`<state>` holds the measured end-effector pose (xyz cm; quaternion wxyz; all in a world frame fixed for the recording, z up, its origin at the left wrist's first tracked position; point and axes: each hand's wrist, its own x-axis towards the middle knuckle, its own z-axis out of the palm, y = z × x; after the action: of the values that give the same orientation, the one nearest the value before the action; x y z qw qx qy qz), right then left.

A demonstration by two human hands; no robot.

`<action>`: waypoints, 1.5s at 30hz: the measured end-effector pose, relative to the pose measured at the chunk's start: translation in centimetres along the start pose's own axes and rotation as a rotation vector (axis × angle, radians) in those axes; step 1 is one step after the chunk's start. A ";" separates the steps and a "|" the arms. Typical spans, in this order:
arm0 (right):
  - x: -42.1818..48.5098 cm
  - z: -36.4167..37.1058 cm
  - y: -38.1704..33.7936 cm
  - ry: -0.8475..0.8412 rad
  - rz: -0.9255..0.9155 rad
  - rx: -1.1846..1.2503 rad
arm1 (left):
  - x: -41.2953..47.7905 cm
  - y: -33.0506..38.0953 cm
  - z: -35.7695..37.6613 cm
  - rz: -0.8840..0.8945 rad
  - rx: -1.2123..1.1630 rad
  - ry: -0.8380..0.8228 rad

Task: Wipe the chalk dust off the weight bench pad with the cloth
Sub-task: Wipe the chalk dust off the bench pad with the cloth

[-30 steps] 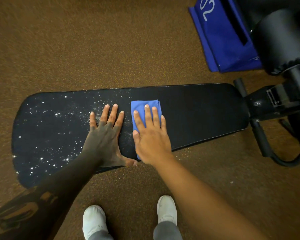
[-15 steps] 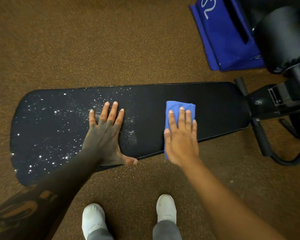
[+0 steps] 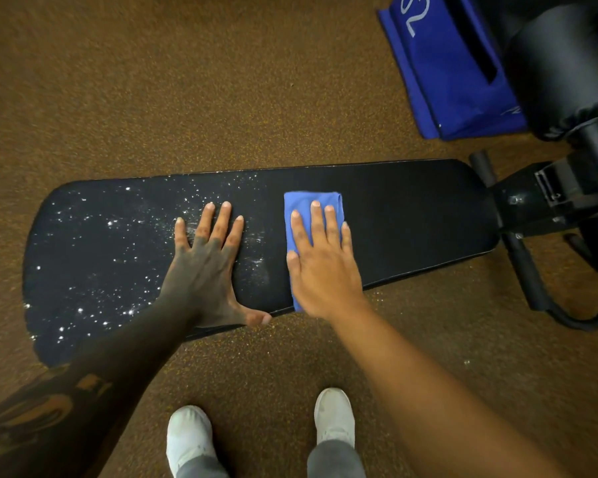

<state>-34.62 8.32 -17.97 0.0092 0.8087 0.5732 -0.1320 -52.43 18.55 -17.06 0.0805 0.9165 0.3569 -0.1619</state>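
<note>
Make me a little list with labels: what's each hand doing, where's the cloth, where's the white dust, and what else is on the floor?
left hand: flat on the bench pad, fingers spread, holding nothing
right hand: pressed flat on the blue cloth
cloth: folded, on the pad, right of the left hand
chalk dust: white specks over the pad's left part; the right part looks clean
floor: blue bag at upper right, two white shoes below

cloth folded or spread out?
Folded: the cloth is a compact rectangle with a rounded fold edge, flat on the pad under the right hand.
</note>
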 end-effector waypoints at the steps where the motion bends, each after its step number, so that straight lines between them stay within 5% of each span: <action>1: -1.3 0.1 0.2 -0.010 -0.047 -0.010 | -0.1 0.0 0.0 0.001 -0.004 0.001; 4: -2.5 0.0 2.1 -0.039 -0.120 -0.011 | -0.2 0.0 0.0 -0.004 -0.024 0.002; 12: 8.1 -1.7 -0.6 -0.028 0.091 0.028 | -0.7 -0.2 -0.2 -0.072 -0.056 -0.003; 21: 5.3 -1.6 -0.4 -0.056 -0.259 -0.097 | -0.9 -1.0 0.1 -0.075 -0.076 0.003; 28: 10.6 -2.4 -2.6 -0.045 -0.037 -0.027 | -1.1 -2.1 0.0 -0.092 -0.113 -0.003; 40: 3.0 -0.3 -5.7 -0.067 -0.119 -0.067 | -1.5 -2.9 0.3 -0.072 -0.103 -0.025; 45: 7.9 -0.9 -6.8 -0.041 -0.087 -0.093 | -1.5 -3.2 0.0 -0.062 -0.089 -0.033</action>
<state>-38.38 18.08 -17.91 0.0526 0.7788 0.6130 -0.1220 -55.63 19.90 -16.66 0.1222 0.8976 0.3907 -0.1634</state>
